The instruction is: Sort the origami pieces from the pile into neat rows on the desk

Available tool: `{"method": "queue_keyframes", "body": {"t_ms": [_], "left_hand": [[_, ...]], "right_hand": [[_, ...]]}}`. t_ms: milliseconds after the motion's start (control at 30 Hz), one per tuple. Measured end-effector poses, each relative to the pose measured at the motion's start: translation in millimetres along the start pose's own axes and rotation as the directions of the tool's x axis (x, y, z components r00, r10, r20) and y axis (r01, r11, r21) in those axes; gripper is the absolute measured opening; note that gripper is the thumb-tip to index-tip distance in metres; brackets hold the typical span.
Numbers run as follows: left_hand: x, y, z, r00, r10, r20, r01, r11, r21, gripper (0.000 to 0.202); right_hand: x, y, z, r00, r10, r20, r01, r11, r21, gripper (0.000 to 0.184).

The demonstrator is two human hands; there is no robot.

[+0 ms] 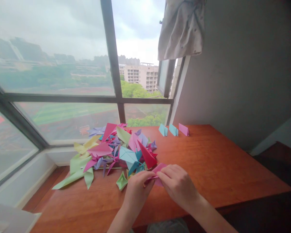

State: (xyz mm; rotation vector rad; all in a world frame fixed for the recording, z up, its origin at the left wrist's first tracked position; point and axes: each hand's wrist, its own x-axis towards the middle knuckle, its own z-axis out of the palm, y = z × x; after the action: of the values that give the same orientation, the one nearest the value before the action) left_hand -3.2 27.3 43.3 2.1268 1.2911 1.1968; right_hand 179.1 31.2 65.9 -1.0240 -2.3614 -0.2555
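Both hands meet over the near middle of the wooden table and pinch one pink folded paper. My left hand grips its left end with closed fingers. My right hand is closed on its right part, covering most of it. Just beyond them lies a pile of folded coloured papers in pink, red, teal, green, yellow and purple.
Three small folded pieces, two teal and one pink, stand in a row at the table's far edge. A large window runs along the back and left. A grey wall and a hanging cloth are on the right.
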Motion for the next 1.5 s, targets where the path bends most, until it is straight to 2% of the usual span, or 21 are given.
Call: {"method": "queue_keyframes", "body": {"t_ms": [100, 200, 400, 500, 633, 733, 833, 900, 967, 1033, 1100, 1167, 1267, 1367, 1500], "left_hand": [[1.2, -4.2, -3.9, 1.000, -0.013, -0.015, 0.012, 0.997, -0.075, 0.016], [-0.1, -10.3, -11.8, 0.996, -0.078, -0.035, 0.072, 0.986, -0.147, 0.015], [-1.4, -15.8, -23.4, 0.982, -0.185, -0.033, 0.172, 0.956, -0.237, 0.014], [1.4, -14.1, -18.9, 0.981, -0.191, -0.019, 0.177, 0.941, -0.289, 0.014], [5.4, -13.4, -8.5, 0.983, -0.182, -0.019, 0.168, 0.937, -0.307, 0.013], [5.6, -14.7, 0.0, 0.984, -0.175, -0.035, 0.158, 0.943, -0.291, 0.014], [2.5, -15.4, 10.4, 0.993, -0.120, -0.018, 0.112, 0.964, -0.240, 0.014], [-1.1, -14.9, 18.2, 0.997, -0.071, 0.014, 0.073, 0.978, -0.195, 0.014], [-5.6, -13.9, 25.5, 0.998, -0.013, 0.067, 0.023, 0.989, -0.147, 0.016], [-10.1, -13.1, 31.3, 0.988, 0.060, 0.143, -0.047, 0.995, -0.088, 0.018], [-13.9, -13.4, 35.8, 0.965, 0.144, 0.219, -0.141, 0.990, -0.027, 0.019], [-16.3, -15.3, 39.5, 0.940, 0.216, 0.266, -0.231, 0.972, 0.029, 0.019], [-17.2, -19.6, 44.1, 0.918, 0.278, 0.284, -0.318, 0.943, 0.103, 0.019], [-16.0, -22.8, 46.8, 0.909, 0.307, 0.282, -0.359, 0.921, 0.154, 0.023], [-14.5, -25.2, 46.8, 0.910, 0.317, 0.268, -0.364, 0.920, 0.148, 0.031]], "right_hand": [[0.3, 7.9, -2.7, 1.000, -0.018, 0.001, 0.018, 0.998, 0.064, 0.018], [-3.9, 24.9, -7.9, 1.000, -0.029, 0.002, 0.029, 0.988, 0.151, 0.021], [-17.0, 56.5, -14.3, 0.996, 0.091, -0.023, -0.076, 0.924, 0.376, 0.018], [-20.7, 63.2, -12.7, 0.995, 0.097, 0.013, -0.093, 0.897, 0.432, 0.014], [-26.4, 75.8, -10.4, 0.993, 0.096, 0.062, -0.114, 0.885, 0.452, 0.017], [-34.8, 96.0, -13.6, 0.986, 0.136, 0.097, -0.165, 0.880, 0.446, 0.020], [-47.1, 127.5, -21.0, 0.963, 0.234, 0.132, -0.268, 0.863, 0.428, 0.023], [-56.5, 154.3, -25.3, 0.924, 0.356, 0.141, -0.382, 0.832, 0.403, 0.024], [-65.1, 184.4, -26.4, 0.846, 0.526, 0.085, -0.516, 0.770, 0.375, 0.027], [-70.9, 216.3, -23.6, 0.720, 0.693, -0.036, -0.644, 0.687, 0.338, 0.032], [-71.9, 248.2, -17.1, 0.596, 0.788, -0.153, -0.745, 0.614, 0.262, 0.033], [-67.6, 278.2, -7.5, 0.515, 0.824, -0.235, -0.818, 0.555, 0.153, 0.032], [-54.3, 315.9, 12.5, 0.444, 0.854, -0.271, -0.888, 0.459, -0.008, 0.029], [-40.6, 341.8, 36.9, 0.385, 0.890, -0.243, -0.921, 0.356, -0.157, 0.029], [-31.8, 359.3, 65.5, 0.361, 0.914, -0.185, -0.918, 0.313, -0.243, 0.027]]}}
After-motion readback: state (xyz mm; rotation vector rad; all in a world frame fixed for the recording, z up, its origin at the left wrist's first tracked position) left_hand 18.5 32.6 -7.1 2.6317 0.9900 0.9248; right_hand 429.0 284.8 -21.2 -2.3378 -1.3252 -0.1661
